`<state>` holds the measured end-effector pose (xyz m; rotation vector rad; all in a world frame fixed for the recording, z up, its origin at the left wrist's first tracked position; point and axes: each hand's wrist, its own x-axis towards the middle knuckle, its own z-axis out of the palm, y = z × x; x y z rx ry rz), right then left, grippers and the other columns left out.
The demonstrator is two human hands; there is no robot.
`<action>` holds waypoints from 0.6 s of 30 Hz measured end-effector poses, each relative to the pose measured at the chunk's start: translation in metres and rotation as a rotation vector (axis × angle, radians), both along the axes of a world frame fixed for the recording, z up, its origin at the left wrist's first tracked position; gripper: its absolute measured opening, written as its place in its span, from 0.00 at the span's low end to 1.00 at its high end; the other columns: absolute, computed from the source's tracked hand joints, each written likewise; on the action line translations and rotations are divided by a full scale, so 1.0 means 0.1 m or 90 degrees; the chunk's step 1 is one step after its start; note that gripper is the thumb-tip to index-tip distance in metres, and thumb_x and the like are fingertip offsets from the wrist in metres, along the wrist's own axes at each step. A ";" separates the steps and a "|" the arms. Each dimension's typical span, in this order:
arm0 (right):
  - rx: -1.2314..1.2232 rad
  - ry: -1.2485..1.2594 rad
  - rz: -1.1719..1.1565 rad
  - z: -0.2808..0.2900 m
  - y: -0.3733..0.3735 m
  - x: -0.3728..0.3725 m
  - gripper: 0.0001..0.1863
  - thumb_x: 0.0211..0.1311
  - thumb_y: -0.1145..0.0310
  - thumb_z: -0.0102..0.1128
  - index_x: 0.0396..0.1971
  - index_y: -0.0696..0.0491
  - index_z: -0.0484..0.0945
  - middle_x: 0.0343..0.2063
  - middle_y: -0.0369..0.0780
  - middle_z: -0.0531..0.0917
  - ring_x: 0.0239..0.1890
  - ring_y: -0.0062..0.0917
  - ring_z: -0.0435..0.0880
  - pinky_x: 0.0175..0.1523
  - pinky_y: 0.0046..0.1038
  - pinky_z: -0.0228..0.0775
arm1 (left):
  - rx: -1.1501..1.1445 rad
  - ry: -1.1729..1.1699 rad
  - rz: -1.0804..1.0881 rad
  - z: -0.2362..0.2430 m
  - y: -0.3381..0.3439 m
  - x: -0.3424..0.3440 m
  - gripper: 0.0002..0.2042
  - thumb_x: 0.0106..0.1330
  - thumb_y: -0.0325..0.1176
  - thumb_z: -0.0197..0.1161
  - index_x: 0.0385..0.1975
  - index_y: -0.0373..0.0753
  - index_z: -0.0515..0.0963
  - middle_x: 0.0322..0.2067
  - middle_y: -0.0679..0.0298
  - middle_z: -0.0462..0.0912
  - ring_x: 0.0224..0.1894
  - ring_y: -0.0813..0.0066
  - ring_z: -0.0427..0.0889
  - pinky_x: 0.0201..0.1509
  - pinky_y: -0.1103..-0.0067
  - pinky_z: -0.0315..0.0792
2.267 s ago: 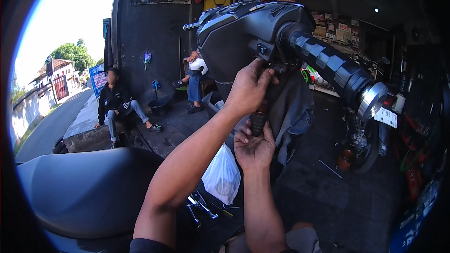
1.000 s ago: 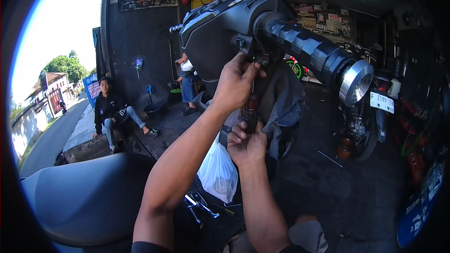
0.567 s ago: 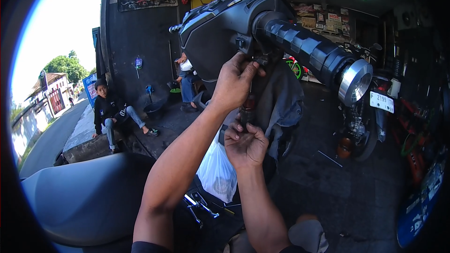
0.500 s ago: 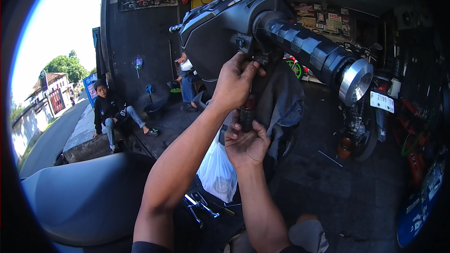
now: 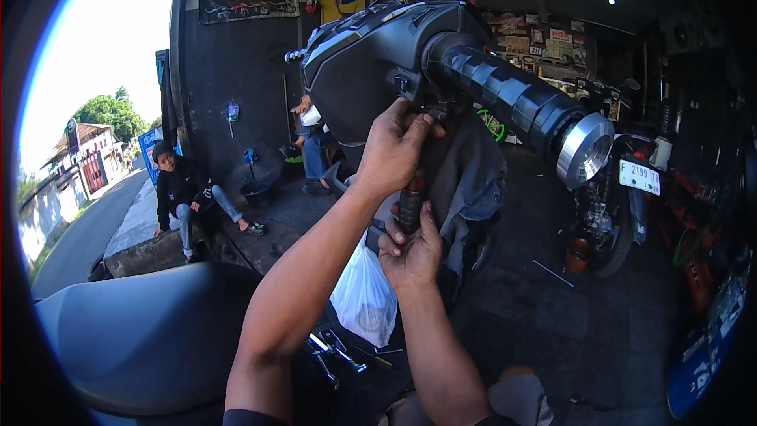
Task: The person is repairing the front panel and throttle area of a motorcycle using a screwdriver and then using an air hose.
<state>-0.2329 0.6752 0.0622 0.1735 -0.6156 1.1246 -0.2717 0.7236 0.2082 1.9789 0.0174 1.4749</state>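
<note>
Under the handlebar housing (image 5: 355, 83) of a scooter, my left hand (image 5: 392, 150) is raised, fingers closed in a pinch at the lower edge. What they grip is hidden. Just below, my right hand (image 5: 414, 252) has its fingers and thumb round the lower end of an upright screwdriver (image 5: 411, 201) with a dark reddish-brown handle. My left hand covers the screwdriver's upper part. A black ribbed handlebar grip (image 5: 512, 87) with a silver bar end (image 5: 585, 150) reaches toward me at the upper right.
Grey cloth (image 5: 477, 181) drapes behind my hands. A white plastic bag (image 5: 364, 296) hangs below, above chrome wrenches (image 5: 335, 351) on the floor. The scooter seat (image 5: 150, 335) fills the lower left. One person (image 5: 185, 189) sits at the left; another is partly hidden behind the housing. A motorcycle (image 5: 603, 221) stands at the right.
My right hand has turned and its fingers have closed in more around the screwdriver's handle. My left hand keeps its place under the housing. The view has shifted slightly.
</note>
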 end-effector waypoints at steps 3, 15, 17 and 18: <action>-0.042 0.032 -0.088 0.04 -0.02 -0.10 0.15 0.69 0.53 0.52 0.44 0.48 0.75 0.34 0.37 0.80 0.26 0.19 0.74 0.24 0.18 0.61 | 0.006 -0.003 -0.009 -0.01 0.02 0.03 0.10 0.69 0.31 0.55 0.41 0.29 0.73 0.29 0.62 0.85 0.32 0.79 0.77 0.42 0.80 0.69; -0.104 -0.133 -0.410 0.21 0.03 -0.16 0.26 0.58 0.80 0.63 0.54 0.53 0.64 0.44 0.36 0.78 0.39 0.18 0.76 0.39 0.20 0.71 | -0.023 -0.034 -0.068 0.00 0.02 0.04 0.11 0.68 0.31 0.53 0.43 0.30 0.74 0.30 0.62 0.85 0.31 0.79 0.76 0.41 0.81 0.69; -0.115 -0.218 -0.562 0.23 0.08 -0.19 0.24 0.60 0.79 0.60 0.56 0.55 0.65 0.45 0.38 0.77 0.41 0.18 0.76 0.40 0.17 0.70 | -0.051 -0.055 -0.087 0.02 0.00 0.03 0.12 0.68 0.34 0.52 0.41 0.31 0.75 0.31 0.62 0.85 0.31 0.78 0.76 0.41 0.81 0.68; -0.114 -0.220 -0.562 0.24 0.06 -0.19 0.24 0.60 0.79 0.60 0.56 0.55 0.65 0.45 0.38 0.77 0.41 0.18 0.76 0.40 0.17 0.70 | -0.050 -0.058 -0.087 0.02 0.01 0.02 0.12 0.68 0.34 0.52 0.41 0.31 0.75 0.31 0.62 0.85 0.31 0.78 0.76 0.41 0.81 0.68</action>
